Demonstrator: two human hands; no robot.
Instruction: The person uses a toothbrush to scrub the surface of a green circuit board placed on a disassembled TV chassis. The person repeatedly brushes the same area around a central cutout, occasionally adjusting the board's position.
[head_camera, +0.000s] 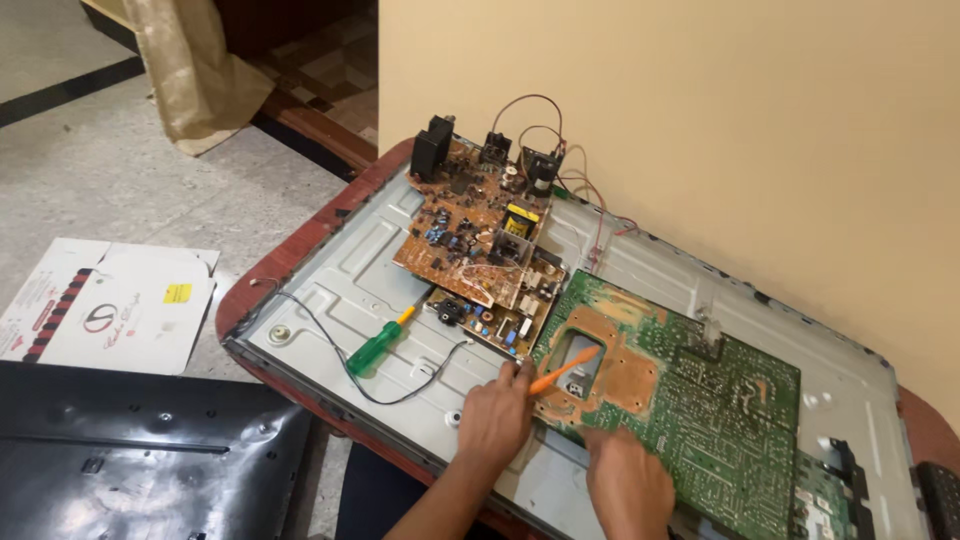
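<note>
The right hand (628, 487) lay nearest, knuckles up, its fingers curled together and pressed down on the near edge of the large green circuit board (700, 410); whether anything sat inside that curl could not be told. Just to its left, the left hand (494, 418) was closed around the handle of an orange tool (563, 371), whose tip pointed up and right of that hand, over the rectangular opening in the green board. Both hands rested on the grey metal back panel (370, 270) of a flat screen lying face down on a red-edged table (262, 283). Left of the left hand and a little farther off, a green-handled screwdriver (378, 346) lay on the panel, crossed by a thin black wire (330, 345). Beyond the left hand sat 2 brown circuit boards (470, 225), stacked and overlapping, with black parts and thin red wires (560, 150) at their far end. Well to the left, on the floor, lay a flattened white cardboard box (110, 305) and a black plastic cover (140, 455).
</note>
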